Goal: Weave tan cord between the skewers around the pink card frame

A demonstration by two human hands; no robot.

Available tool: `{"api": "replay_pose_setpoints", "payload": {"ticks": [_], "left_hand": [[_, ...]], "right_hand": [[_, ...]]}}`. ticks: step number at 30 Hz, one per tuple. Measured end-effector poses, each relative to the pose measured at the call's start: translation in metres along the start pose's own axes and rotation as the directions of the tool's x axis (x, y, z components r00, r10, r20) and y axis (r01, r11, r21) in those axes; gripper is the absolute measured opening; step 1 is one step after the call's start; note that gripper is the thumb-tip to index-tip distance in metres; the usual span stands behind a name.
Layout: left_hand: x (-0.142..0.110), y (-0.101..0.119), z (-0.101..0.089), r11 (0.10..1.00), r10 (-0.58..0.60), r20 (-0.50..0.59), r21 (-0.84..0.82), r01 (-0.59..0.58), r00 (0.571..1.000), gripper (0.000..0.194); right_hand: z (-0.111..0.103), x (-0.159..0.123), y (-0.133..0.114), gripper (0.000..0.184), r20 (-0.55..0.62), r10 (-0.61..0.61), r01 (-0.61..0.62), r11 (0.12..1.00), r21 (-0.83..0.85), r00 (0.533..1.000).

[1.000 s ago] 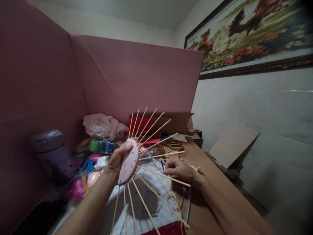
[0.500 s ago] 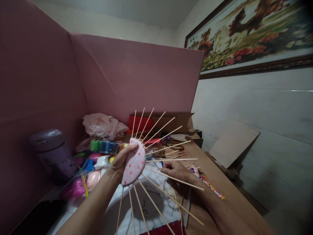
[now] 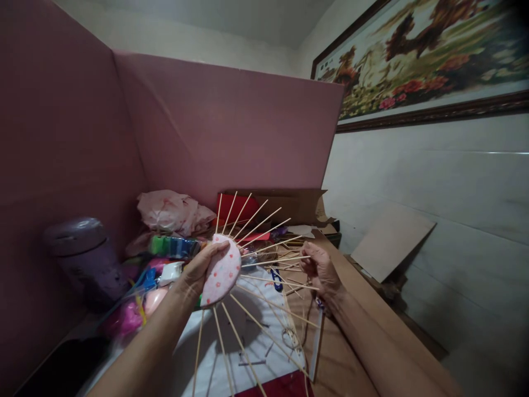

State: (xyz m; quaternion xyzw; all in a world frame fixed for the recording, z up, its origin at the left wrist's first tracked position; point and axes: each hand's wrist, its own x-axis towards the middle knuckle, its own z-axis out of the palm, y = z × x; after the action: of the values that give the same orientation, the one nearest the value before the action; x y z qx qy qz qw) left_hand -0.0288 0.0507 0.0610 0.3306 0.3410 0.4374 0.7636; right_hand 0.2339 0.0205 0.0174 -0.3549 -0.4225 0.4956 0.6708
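My left hand (image 3: 197,270) grips the straight edge of a half-round piece (image 3: 223,275) covered in pale pink cloth with red dots. Thin wooden sticks (image 3: 252,331) fan out from its curved edge in every direction. My right hand (image 3: 324,273) is raised to the right, by the outer ends of the sticks, with its fingers curled closed. One stick's tip overlaps the fingertips; whether they grip it, or a thin strand, I cannot make out. Behind the fan, a blue clip (image 3: 276,280) lies by some loose sticks.
To the left stand a lilac lidded tumbler (image 3: 85,259) and bags of coloured clay (image 3: 132,317). Crumpled pink cloth (image 3: 176,212) sits at the back. White paper (image 3: 243,353) and a ruler-like strip (image 3: 316,347) lie on the brown table (image 3: 343,353). A pink partition (image 3: 231,127) closes the back.
My right hand has moved up and outward, from behind the sticks to their outer ends. The half-round piece in my left hand has shifted slightly left, and its fan has turned a little.
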Motion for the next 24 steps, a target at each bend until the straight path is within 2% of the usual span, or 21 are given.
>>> {"api": "replay_pose_setpoints", "payload": {"ticks": [4, 10, 12, 14, 18, 20, 24], "left_hand": [[0.003, -0.001, -0.003, 0.999, 0.013, -0.009, 0.041, -0.012, 1.0, 0.018], [0.004, 0.003, -0.008, 1.0, 0.025, -0.066, -0.001, -0.025, 0.997, 0.016], [0.004, 0.007, -0.009, 0.998, 0.042, -0.064, -0.034, -0.045, 0.997, 0.014], [0.003, 0.01, -0.009, 0.994, 0.068, -0.081, -0.077, -0.074, 0.994, 0.011], [0.001, 0.012, -0.008, 0.983, 0.122, -0.098, -0.122, -0.134, 0.988, 0.008], [0.001, 0.011, -0.006, 0.981, 0.125, -0.084, -0.138, -0.136, 0.989, 0.008], [0.0, 0.008, -0.001, 0.973, 0.121, -0.068, -0.19, -0.132, 0.99, 0.009]], "right_hand": [[0.003, -0.005, -0.011, 0.03, 0.035, -0.057, 0.054, 0.995, 0.079, 0.998], [0.002, -0.007, -0.015, 0.034, 0.119, -0.088, 0.086, 0.996, 0.026, 0.989], [0.0, -0.007, -0.013, 0.035, 0.15, -0.046, 0.051, 0.998, -0.031, 0.988], [0.001, -0.007, -0.009, 0.032, 0.199, 0.034, -0.002, 0.987, -0.161, 0.979], [0.01, -0.013, -0.004, 0.03, 0.301, 0.225, -0.06, 0.88, -0.472, 0.927], [0.017, -0.018, -0.004, 0.031, 0.335, 0.279, -0.062, 0.843, -0.535, 0.9], [0.026, -0.025, -0.001, 0.031, 0.441, 0.349, -0.054, 0.83, -0.555, 0.827]]}}
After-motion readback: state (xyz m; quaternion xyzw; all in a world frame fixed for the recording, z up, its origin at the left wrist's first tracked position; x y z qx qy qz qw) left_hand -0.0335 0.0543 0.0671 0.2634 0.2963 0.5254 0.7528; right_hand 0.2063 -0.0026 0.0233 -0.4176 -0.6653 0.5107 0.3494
